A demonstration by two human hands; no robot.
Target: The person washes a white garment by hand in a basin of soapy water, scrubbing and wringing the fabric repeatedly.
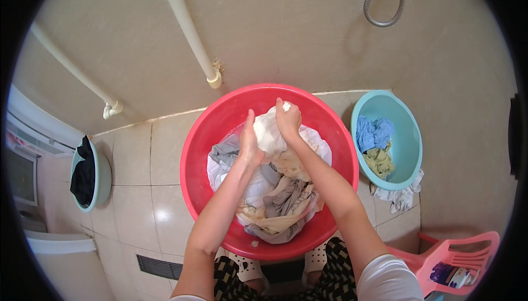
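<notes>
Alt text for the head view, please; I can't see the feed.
A person's right hand grips a white cloth over a red tub of clothes, with the left hand against the cloth. A turquoise basin holding blue cloth and yellow-green cloth stands to the right; a pale basin holding black cloth stands at far left.

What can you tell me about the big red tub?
The red tub is round, wide and shiny, like plastic, with a smooth rim. It sits upright, open at the top, near the wall; its underside is hidden. White, grey and cream clothes are heaped inside, touching it. The left hand and right hand are over it, with a white cloth between them.
</notes>
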